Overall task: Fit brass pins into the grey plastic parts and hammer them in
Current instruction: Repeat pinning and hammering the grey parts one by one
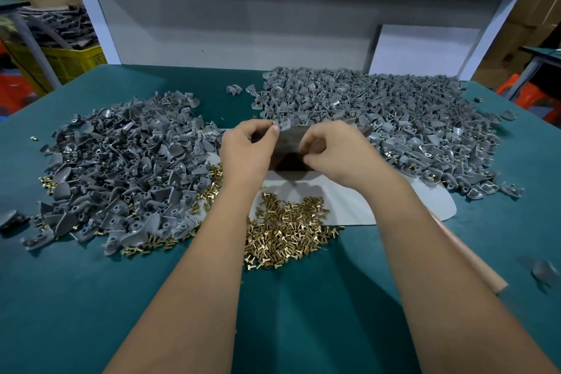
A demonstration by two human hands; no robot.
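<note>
Evidently both hands, left hand (247, 146) and right hand (329, 152), pinch something hidden over the dark metal block (291, 143), while small, hard, slippery brass pins (285, 228) lie heaped nearer, best pinched by the shank.

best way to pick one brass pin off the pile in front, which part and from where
Take a pin at the near edge of the brass pin pile, where strays lie singly on the green mat. Each looks T-shaped, so pinch the thin shank below the wider head, coming from above. Both hands are likely busy now.
</note>
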